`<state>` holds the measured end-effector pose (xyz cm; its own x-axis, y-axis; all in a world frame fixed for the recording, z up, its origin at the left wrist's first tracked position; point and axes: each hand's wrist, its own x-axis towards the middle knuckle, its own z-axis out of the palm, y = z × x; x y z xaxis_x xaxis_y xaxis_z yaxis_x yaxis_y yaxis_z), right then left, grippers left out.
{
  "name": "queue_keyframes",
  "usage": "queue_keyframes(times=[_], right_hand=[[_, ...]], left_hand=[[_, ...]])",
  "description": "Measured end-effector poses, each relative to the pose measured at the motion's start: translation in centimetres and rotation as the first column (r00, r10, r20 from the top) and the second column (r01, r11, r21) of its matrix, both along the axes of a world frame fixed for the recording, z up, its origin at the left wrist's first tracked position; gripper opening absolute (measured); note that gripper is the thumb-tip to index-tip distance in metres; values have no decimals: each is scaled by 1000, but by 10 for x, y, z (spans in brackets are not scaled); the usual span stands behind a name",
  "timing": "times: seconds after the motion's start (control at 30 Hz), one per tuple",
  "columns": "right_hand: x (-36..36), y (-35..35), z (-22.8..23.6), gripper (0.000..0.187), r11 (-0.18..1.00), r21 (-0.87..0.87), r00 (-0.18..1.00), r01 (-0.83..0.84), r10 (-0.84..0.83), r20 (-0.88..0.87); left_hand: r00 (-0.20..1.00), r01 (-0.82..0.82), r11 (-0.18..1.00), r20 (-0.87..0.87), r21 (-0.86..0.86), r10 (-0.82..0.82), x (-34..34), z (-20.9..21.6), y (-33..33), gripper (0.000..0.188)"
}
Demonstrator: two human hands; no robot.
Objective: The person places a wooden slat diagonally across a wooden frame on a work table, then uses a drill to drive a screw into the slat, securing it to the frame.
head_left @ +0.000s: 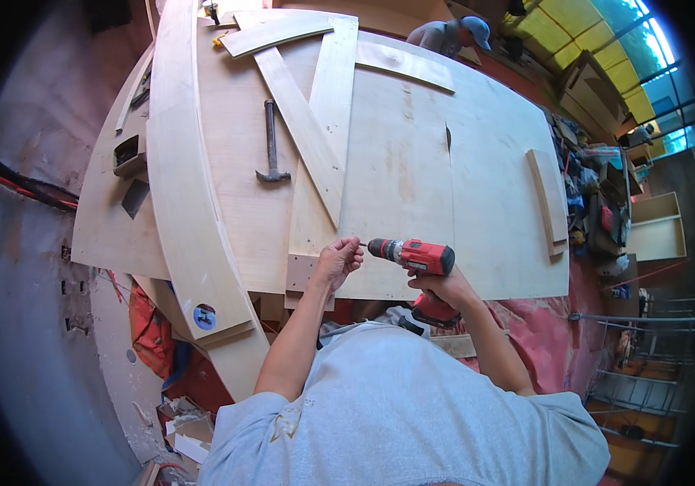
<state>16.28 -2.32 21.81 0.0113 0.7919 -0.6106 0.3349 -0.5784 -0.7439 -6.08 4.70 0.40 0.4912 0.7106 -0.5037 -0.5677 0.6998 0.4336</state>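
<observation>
My right hand [446,287] is wrapped round the handle of a red and black cordless drill [422,256]. The drill points left, its chuck and thin bit facing my other hand. At the tip of the bit, my left hand [341,261] is closed in a pinch; whatever lies between its fingertips is too small to make out. Below that hand, pale boards [315,212] meet at an angle, with a small block [301,272] at the near end. A claw hammer [272,146] with a dark handle lies on the large plywood sheet [404,178], left of the boards.
A long curved board [185,178] crosses the left side, near a small open box [127,154] and a dark flat piece [134,198]. Short boards [546,198] lie at the right edge. Another person [453,36] bends over at the far side. Metal rods [647,320] stand at right.
</observation>
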Motion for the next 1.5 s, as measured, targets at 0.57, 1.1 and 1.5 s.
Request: queue_keyframes(times=[0.57,1.1,1.5], right_hand=[[124,85,-22,22,981,-39,979,-188,184,-89],[80,292,-61,45,984,30,959,-177,165,231],[19,447,-58,48,835,-11,733,-550,488,474]], left_hand=[[942,-265,951,170,-158,291,107,1,41,24],[718,-446,799,372,-404,589,156,-50,244,14],[395,-513,614,470,-599,789,136,-93,345,19]])
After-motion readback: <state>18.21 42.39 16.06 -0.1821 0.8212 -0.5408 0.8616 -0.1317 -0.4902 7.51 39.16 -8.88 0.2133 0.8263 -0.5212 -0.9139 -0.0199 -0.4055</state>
